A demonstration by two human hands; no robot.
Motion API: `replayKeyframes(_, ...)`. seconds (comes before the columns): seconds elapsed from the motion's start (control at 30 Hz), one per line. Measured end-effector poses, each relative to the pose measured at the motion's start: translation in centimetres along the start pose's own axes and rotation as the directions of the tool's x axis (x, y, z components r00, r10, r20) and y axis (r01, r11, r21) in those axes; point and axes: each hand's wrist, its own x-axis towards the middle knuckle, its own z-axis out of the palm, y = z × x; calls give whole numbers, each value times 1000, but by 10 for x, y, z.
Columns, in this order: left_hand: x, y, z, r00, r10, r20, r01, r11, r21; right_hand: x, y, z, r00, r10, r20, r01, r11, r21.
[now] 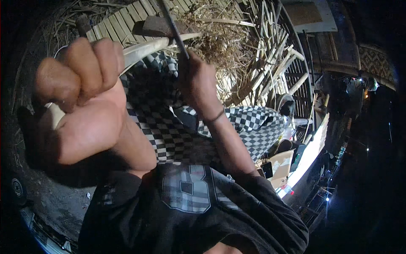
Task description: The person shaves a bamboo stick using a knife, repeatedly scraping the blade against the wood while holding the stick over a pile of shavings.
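The left hand [80, 91] is clenching around one pale bamboo strip [144, 48], which is running from the near left up to the far middle. The right hand [196, 82] is gripping one dark knife [174, 27], its blade crossing the strip's far end. Both hands are working above a checkered cloth [169, 127]. Loose bamboo slats [275, 63] are crowding the far right, leaving little open room there.

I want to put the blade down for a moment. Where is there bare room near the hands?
Bare dark ground lies lower left, below the left hand. The checkered cloth on the lap between the forearms is flat. Ahead, bamboo strips and shavings crowd everything.
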Motion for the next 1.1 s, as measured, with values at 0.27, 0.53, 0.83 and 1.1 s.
replayKeyframes(0.27, -2, 15, 15, 994, -64, 90, 58, 996, 71, -9, -24, -8, 994, -100, -51, 101, 995, 18)
replayKeyframes(0.53, 2, 16, 3, 1000, -2, 28, 2, 1000, 14, 10, 1, 12, 999, -5, -33, 4, 999, -35)
replayKeyframes(0.83, -2, 11, 11, 1000, 23, -6, -22, 999, 42, 19, 24, 14, 995, -88, -44, 80, 984, -162)
replayKeyframes(1.1, -7, 11, 28, 1000, -15, 2, 14, 997, 75, 5, 23, 5, 998, 57, 30, -56, 998, -24)
